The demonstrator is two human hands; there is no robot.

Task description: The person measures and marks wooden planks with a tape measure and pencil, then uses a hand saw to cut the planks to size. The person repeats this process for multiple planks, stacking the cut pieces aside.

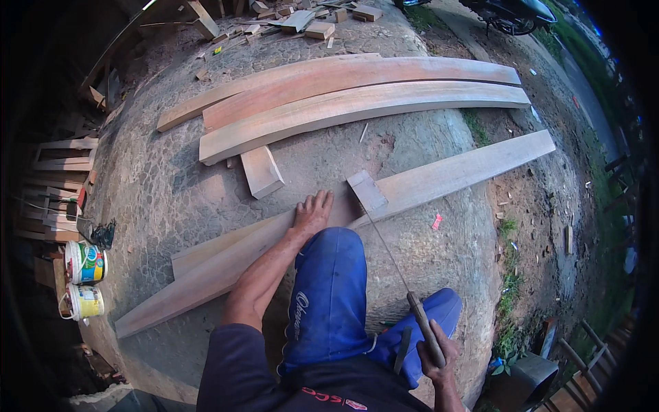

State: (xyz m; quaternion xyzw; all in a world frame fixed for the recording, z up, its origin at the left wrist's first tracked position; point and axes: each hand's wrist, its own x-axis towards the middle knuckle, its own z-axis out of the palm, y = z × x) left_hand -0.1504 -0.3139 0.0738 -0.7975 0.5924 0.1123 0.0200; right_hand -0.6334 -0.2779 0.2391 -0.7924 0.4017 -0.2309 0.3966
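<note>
My left hand point(314, 213) lies on a long wooden beam point(206, 271), palm down with its fingers stretched out. That beam slants from the lower left up to the middle. My right hand point(439, 353) is closed round the handle of a handsaw point(420, 319) beside my bent right knee. The saw's thin blade shows nearly edge-on. It reaches up and left to the pale squared wood block point(368, 192) at the beam's upper end; whether the teeth touch the wood, I cannot tell. Another long beam point(467, 168) stretches from there to the upper right.
Farther off, several long beams point(357, 103) lie side by side, with a short wood piece point(261, 172) under their near edge. Offcuts point(319, 29) litter the far ground. Two paint buckets point(86, 263) stand at left, near stacked timber point(65, 165). A motorcycle point(511, 17) is parked at upper right.
</note>
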